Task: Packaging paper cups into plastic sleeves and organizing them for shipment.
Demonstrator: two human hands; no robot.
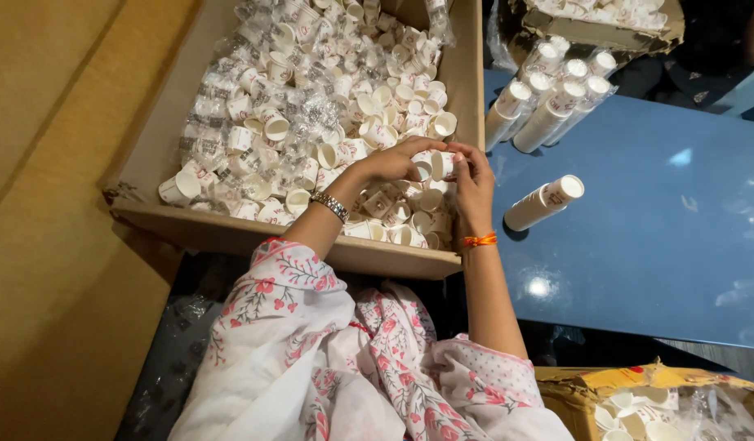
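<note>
Both hands meet, fingers curled — left hand over, right hand upright beside it.

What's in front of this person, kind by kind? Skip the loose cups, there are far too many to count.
Cardboard boxes: 3 (big box, top-right box, bottom-right box)
Wrapped bundle of cup stacks: 1
Lone cup stack: 1
Held cup stack: 1
Hands: 2 (left hand, right hand), both gripping it
Total: 8
</note>
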